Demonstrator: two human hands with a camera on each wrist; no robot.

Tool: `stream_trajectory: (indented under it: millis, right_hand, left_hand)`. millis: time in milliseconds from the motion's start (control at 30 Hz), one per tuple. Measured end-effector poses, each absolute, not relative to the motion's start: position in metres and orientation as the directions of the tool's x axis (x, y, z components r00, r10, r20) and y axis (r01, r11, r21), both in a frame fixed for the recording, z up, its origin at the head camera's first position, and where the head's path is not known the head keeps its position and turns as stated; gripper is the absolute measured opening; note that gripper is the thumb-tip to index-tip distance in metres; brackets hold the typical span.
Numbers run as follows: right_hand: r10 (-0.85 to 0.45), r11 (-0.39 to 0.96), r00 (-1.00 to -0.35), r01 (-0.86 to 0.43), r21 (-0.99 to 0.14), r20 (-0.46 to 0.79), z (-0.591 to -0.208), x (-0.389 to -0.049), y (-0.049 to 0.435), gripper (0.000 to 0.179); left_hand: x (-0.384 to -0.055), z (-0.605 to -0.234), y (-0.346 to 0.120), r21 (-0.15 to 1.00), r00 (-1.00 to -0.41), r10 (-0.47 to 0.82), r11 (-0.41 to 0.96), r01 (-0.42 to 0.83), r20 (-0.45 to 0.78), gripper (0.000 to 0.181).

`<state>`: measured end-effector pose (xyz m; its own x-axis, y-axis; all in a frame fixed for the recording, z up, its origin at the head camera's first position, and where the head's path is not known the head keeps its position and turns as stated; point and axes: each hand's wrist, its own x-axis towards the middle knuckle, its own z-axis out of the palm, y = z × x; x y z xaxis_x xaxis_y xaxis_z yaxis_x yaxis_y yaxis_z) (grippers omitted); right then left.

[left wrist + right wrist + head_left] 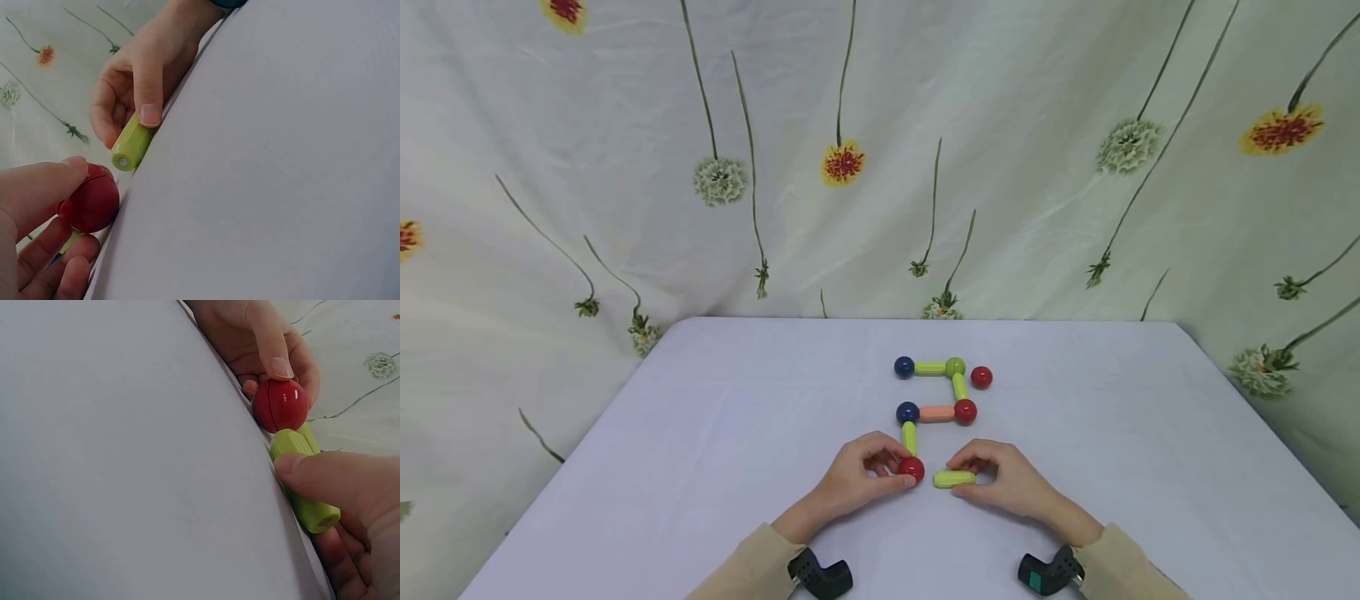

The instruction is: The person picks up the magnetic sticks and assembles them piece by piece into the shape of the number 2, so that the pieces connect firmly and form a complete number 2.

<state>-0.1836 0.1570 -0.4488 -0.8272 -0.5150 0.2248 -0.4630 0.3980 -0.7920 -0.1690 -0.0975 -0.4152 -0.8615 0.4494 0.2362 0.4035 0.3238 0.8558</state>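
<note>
My left hand (867, 475) pinches a red ball (912, 470) at the near end of a chain of magnetic balls and sticks. From that ball a yellow-green stick (909, 437) runs back to a dark blue ball (907, 412). To the right, my right hand (1009, 479) pinches a loose yellow-green magnetic stick (953, 478) between thumb and fingers. A small gap parts this stick from the red ball in the head view. In the left wrist view, a round metallic spot shows on the end of the held stick (132, 145).
The chain continues through an orange stick (937, 413), a red ball (966, 411), another yellow-green stick (959, 386), a green ball (955, 367) and a further stick to a blue ball (904, 367). A separate red ball (981, 377) lies beside it on the white table (760, 417).
</note>
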Motion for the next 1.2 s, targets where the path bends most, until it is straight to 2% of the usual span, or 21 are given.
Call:
stream_trajectory:
  millis: [300,1200]
  right_hand:
    - [-0.508,0.401,-0.834,-0.452,-0.796,0.218,-0.45,-0.186,0.157,0.023]
    - [-0.495,0.407,-0.833,-0.475,-0.78,0.249,-0.452,-0.186,0.155,0.021]
  left_hand:
    - [-0.187,-0.448,-0.102,0.852,-0.865,0.441,0.331,0.406,0.24,0.024]
    - [-0.188,-0.449,-0.101,0.849,-0.852,0.451,0.309,0.428,0.265,0.025]
